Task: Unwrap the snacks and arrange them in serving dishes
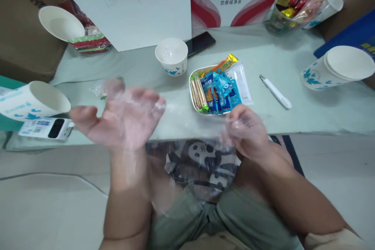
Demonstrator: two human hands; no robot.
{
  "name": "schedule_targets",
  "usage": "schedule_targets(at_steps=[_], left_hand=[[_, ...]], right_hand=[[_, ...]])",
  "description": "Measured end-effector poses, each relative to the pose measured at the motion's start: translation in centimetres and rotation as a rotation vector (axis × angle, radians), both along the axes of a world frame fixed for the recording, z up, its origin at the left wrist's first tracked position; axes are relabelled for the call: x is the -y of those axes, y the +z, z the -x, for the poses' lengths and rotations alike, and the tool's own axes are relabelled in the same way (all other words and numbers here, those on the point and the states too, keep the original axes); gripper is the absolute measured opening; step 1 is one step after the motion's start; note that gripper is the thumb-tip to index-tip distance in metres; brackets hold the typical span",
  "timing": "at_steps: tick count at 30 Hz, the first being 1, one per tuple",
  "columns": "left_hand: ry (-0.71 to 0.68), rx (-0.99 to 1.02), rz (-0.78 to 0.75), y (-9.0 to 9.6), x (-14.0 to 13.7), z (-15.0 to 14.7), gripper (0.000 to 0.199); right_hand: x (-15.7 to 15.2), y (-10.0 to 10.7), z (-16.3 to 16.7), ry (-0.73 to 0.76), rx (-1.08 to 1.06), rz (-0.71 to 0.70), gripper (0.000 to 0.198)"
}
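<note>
A paper cup (33, 103) lies on its side at the table's left edge, with a small white device (47, 128) just below it. The left hand (121, 119) is raised over the table edge, fingers spread wide, inside a thin clear plastic glove (131, 105) and holding nothing else. Behind it stands an upright paper cup (172, 56) beside a dark phone (200, 43). A white dish (192, 97) holds biscuits and blue snack packets (221, 90). Just in front of the dish, the right hand (246, 133) is curled shut, pinching clear plastic film (205, 160) that hangs toward the lap. Further right lie a white pen-like tool (275, 91) and a stack of cups (336, 68) on its side
</note>
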State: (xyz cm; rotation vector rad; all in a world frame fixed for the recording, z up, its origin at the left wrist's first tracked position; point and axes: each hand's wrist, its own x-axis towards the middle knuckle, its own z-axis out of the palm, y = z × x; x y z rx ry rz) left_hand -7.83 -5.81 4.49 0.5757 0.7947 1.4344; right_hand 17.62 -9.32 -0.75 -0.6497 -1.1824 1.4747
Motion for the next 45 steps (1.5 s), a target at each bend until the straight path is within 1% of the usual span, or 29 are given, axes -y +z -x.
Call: schedule_targets(at_steps=[1,2,4,6,7,9,10,12,13,15,16,18,20,21,23,24,25,27,28,31,32,33,34,36,37,39,41,43,45], left_hand=[[-0.001,0.013,-0.003,-0.1,-0.4,0.0,0.050],[-0.031,0.015,0.017,-0.3,-0.7,0.0,0.056],[-0.162,-0.005,0.107,-1.2,-1.0,-0.3,0.070],[-0.297,-0.025,0.178,-2.2,-1.3,-0.6,0.082],[-0.338,-0.034,0.197,-2.7,-1.4,-0.7,0.084],[-0.345,-0.053,0.214,-3.5,-1.8,-0.6,0.082],[-0.327,-0.058,0.215,-3.8,-2.0,-0.4,0.079],[-0.328,-0.061,0.220,-4.0,-2.4,0.0,0.080],[-0.366,-0.063,0.229,-4.1,-2.5,0.2,0.085],[-0.489,-0.086,0.246,-4.1,-2.5,0.6,0.095],[-0.546,-0.106,0.242,-4.0,-2.5,0.7,0.098],[-0.617,-0.145,0.198,-4.0,-2.4,0.9,0.098],[-0.642,-0.173,0.144,-4.0,-2.3,0.9,0.092],[-0.642,-0.191,0.129,-4.0,-2.3,0.8,0.086],[-0.648,-0.289,0.132,-3.9,-2.1,0.4,0.063],[-0.653,-0.376,0.141,-3.8,-2.0,0.1,0.049],[-0.651,-0.470,0.148,-3.7,-1.9,-0.1,0.034],[-0.612,-0.610,0.175,-3.4,-1.8,-0.5,0.014],[-0.575,-0.642,0.197,-3.2,-1.7,-0.6,0.010],[-0.437,-0.661,0.242,-2.5,-1.6,-0.1,0.012],[-0.399,-0.669,0.241,-2.2,-1.6,0.2,0.012],[-0.361,-0.674,0.234,-2.0,-1.6,0.5,0.012],[-0.324,-0.668,0.223,-1.9,-1.6,0.9,0.013],[-0.299,-0.614,0.210,-1.8,-1.6,1.6,0.017],[-0.324,-0.575,0.211,-1.8,-1.7,1.8,0.021],[-0.426,-0.529,0.232,-1.9,-1.8,2.0,0.028],[-0.496,-0.574,0.248,-2.1,-1.9,1.7,0.032],[-0.456,-0.662,0.217,-2.4,-1.9,1.2,0.030],[-0.370,-0.703,0.144,-2.6,-1.9,0.8,0.029]], right_hand=[[-0.3,-0.3,-0.5,-0.128,0.026,-0.013,0.019],[-0.7,-0.5,-0.8,-0.246,0.083,-0.031,0.018],[-1.2,-0.9,-1.4,-0.432,0.216,-0.079,0.015],[-1.4,-0.9,-1.7,-0.571,0.351,-0.154,0.013],[-1.4,-0.9,-1.8,-0.634,0.409,-0.207,0.012],[-1.2,-0.8,-1.9,-0.718,0.486,-0.342,0.013],[-1.1,-0.7,-2.0,-0.721,0.509,-0.416,0.013],[-0.9,-0.6,-2.2,-0.659,0.548,-0.566,0.013],[-0.8,-0.6,-2.3,-0.618,0.577,-0.636,0.014],[-0.6,-0.6,-2.3,-0.566,0.652,-0.752,0.018],[-0.5,-0.6,-2.2,-0.564,0.684,-0.796,0.021],[-0.4,-0.5,-1.8,-0.583,0.726,-0.873,0.023],[-0.2,-0.4,-1.2,-0.578,0.766,-0.950,0.023],[0.0,-0.4,-0.9,-0.560,0.782,-0.986,0.023],[0.2,-0.3,-0.3,-0.494,0.789,-1.012,0.023],[0.4,-0.3,-0.1,-0.456,0.773,-0.988,0.023],[0.5,-0.4,0.1,-0.430,0.744,-0.935,0.023],[0.5,-0.4,0.1,-0.460,0.644,-0.743,0.026],[0.5,-0.5,0.0,-0.509,0.573,-0.610,0.028],[-0.2,-0.4,-1.0,-0.674,0.328,-0.163,0.034],[-0.6,-0.3,-1.4,-0.706,0.259,-0.037,0.035],[-0.9,-0.3,-1.8,-0.727,0.206,0.065,0.036],[-1.3,-0.2,-2.2,-0.746,0.167,0.136,0.036],[-1.9,-0.2,-2.9,-0.752,0.125,0.201,0.040],[-2.1,-0.2,-3.0,-0.736,0.120,0.211,0.044],[-2.2,-0.3,-3.1,-0.675,0.135,0.200,0.050],[-2.2,-0.6,-3.0,-0.621,0.165,0.175,0.044],[-2.1,-0.8,-2.9,-0.595,0.177,0.149,0.034],[-2.0,-0.9,-3.0,-0.563,0.193,0.129,0.040]])
